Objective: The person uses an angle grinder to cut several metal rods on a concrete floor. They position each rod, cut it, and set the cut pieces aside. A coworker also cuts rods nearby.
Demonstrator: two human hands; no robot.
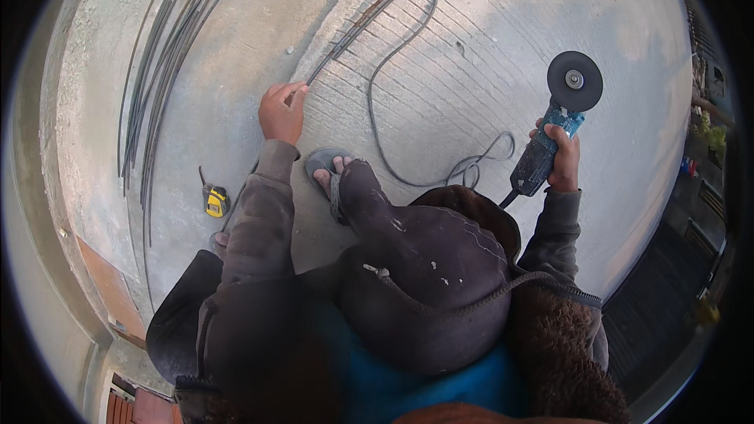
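My left hand (283, 114) is closed, thumb and fingers pinching a thin dark steel rod (320, 71). Beyond the fingers the rod slants up and right along other rods; behind the hand it seems to run back under my left sleeve. In my right hand (561, 159) is a teal and black angle grinder (539, 154), its fingers wrapped around the body. The grinder's black disc (559, 86) faces up, well apart from the rod, and I cannot tell whether it spins. A yellow and black tape measure (216, 199) lies on the floor left of my left forearm.
A bundle of long dark rods (166, 71) lies on the concrete floor (471, 102) at the left. The grinder's cord (372, 102) loops near my right knee and runs up to the far edge. My sandalled foot (330, 177) stands between the hands. Dark slatted material (652, 290) borders the right side.
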